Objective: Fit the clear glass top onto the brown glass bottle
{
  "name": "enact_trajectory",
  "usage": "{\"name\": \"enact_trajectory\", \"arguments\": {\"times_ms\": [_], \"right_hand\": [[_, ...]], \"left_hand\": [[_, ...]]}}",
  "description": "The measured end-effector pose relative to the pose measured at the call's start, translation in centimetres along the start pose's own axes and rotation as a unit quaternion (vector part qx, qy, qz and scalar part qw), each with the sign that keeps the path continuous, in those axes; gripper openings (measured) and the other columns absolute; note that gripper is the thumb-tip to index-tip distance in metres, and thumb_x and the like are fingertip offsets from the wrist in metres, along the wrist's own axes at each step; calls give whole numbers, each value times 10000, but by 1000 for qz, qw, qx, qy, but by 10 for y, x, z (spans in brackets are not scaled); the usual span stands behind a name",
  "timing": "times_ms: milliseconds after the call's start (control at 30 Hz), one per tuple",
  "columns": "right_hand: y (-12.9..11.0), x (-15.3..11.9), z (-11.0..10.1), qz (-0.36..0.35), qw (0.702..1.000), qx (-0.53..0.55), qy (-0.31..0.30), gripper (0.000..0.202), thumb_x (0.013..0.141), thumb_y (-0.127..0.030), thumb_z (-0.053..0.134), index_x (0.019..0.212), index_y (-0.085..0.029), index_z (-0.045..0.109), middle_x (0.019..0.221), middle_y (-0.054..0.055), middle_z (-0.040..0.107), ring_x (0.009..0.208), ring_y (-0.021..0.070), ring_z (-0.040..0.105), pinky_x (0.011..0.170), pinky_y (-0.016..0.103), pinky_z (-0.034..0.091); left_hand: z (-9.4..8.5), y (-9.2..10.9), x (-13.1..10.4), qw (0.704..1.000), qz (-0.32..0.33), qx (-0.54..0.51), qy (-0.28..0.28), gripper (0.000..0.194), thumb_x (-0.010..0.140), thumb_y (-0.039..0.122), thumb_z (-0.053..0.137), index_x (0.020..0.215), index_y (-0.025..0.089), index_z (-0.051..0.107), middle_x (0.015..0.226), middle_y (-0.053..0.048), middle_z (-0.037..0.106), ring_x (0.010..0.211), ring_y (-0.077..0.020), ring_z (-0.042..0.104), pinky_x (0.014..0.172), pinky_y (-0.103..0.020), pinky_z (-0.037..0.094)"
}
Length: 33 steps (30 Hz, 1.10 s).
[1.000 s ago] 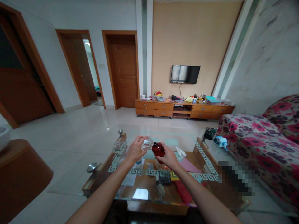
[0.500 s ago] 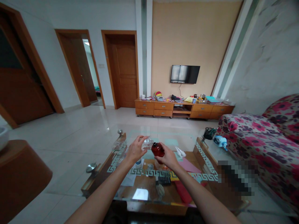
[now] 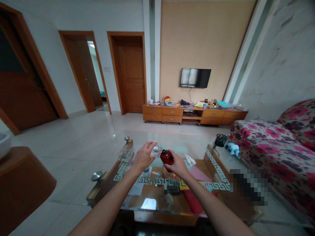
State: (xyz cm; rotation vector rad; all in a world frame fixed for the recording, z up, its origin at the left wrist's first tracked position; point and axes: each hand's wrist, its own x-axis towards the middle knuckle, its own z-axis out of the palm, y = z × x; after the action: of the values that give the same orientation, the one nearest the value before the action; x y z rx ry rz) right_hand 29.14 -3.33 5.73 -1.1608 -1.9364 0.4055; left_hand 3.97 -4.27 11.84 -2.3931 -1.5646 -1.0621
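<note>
One glass-topped table [image 3: 159,182] beneath you. Above it, your left hand [image 3: 143,157] grips clear container [image 3: 156,151]; your right hand [image 3: 177,166] grips brown bottle [image 3: 167,158], tilted toward container. Steady both wrists, neck [image 3: 163,151] close beside container; contact, cannot tell.

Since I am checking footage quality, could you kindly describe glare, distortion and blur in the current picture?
Head view: bright reflection on the glass tabletop, pale glare on the television; head view, left edge: the door leans, likely wide-angle distortion; head view, centre: the clear container in the left hand looks indistinct, the dark-red bottle in the right hand crisper.
</note>
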Motion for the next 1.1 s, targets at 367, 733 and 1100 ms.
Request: {"name": "enact_trajectory", "arguments": {"times_ms": [367,733,1100], "right_hand": [[9,-3,5,4,1000,0,1,909,717,-355,868,1541,-286,489,1434,95,665,1253,343,669,1082,511,521],[7,-2,4,1,1000,7,3,888,712,-361,871,1520,-320,504,1409,70,680,1212,334,689,1053,485,540],[13,-2,7,-6,1000,4,6,873,718,-381,863,1512,-321,507,1384,61,686,1200,329,688,1041,486,541]], "left_hand": [[-3,4,0,999,21,38,2,811,803,102,772,1518,371,500,1519,-48,532,1340,-260,569,1154,-418,493],[-1,6,1,999,19,49,4,839,763,74,786,1506,357,515,1513,-53,541,1324,-258,579,1125,-396,504],[-2,9,2,997,21,69,2,850,748,76,788,1502,364,523,1509,-57,561,1324,-282,579,1145,-451,450]]}}
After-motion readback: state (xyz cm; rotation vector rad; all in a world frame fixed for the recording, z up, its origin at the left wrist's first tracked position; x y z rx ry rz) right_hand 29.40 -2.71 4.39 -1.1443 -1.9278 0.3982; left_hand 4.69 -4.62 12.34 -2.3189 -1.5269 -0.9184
